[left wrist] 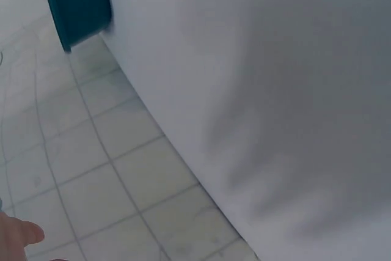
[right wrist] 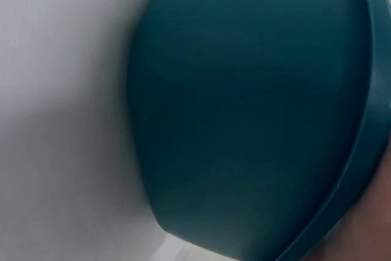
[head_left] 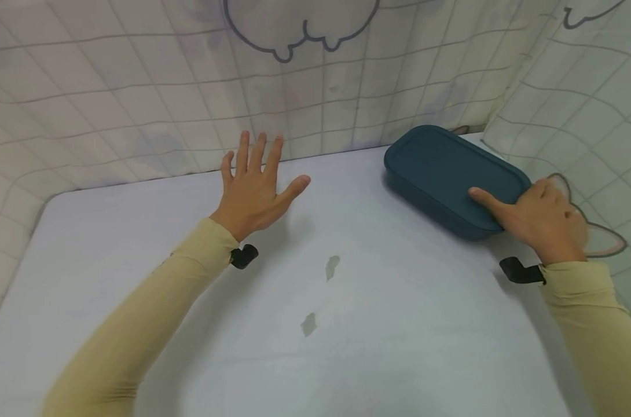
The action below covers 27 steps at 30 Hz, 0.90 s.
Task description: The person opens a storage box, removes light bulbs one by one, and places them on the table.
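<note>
A dark teal lidded container (head_left: 453, 174), rectangular with rounded corners, stands at the right back of the white table. My right hand (head_left: 547, 217) grips its near right end, the thumb over the lid and the fingers along the outer side, partly hidden. In the right wrist view the container's side wall (right wrist: 244, 114) and lid rim (right wrist: 360, 120) fill most of the picture. My left hand (head_left: 255, 188) is held over the table near its back edge, fingers spread and holding nothing. Its shadow falls on the white surface, and a fingertip (left wrist: 24, 233) shows in the left wrist view.
The white table (head_left: 388, 324) has two small greyish patches (head_left: 332, 267) near its middle. A grid-patterned curtain or cloth (head_left: 154, 87) with cartoon outlines hangs behind the back edge and along the right side. Something small and brownish (head_left: 460, 130) shows behind the container.
</note>
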### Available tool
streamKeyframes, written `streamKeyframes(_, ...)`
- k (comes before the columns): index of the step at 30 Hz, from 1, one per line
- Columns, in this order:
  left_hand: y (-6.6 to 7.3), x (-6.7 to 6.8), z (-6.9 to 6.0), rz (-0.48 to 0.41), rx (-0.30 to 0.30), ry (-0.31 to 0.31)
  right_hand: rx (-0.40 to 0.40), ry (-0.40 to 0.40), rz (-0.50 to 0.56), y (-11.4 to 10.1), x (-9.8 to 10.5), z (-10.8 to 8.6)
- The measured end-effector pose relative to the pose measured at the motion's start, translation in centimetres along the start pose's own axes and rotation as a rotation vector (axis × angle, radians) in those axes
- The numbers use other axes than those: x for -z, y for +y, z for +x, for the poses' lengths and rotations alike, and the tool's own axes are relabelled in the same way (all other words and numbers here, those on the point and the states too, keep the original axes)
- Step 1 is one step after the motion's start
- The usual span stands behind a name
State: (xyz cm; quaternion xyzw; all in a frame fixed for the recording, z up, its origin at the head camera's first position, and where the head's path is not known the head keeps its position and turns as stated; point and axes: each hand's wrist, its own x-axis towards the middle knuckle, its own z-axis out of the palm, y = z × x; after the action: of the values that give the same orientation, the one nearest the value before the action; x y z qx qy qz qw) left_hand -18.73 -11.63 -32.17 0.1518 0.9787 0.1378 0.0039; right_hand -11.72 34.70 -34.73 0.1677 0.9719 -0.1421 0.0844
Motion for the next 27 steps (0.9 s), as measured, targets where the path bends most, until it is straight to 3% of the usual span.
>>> streamKeyframes(13, 5.2, -4.4, 3.2, -0.051, -0.114, -0.064, 0.070, 0.014, -0.051, 0.6, 0.2, 0.9)
streamKeyframes(27, 9.3, -5.9, 5.8, -0.049, -0.124, -0.131, 0.201, -0.001, -0.088, -0.3, 0.0, 1.0)
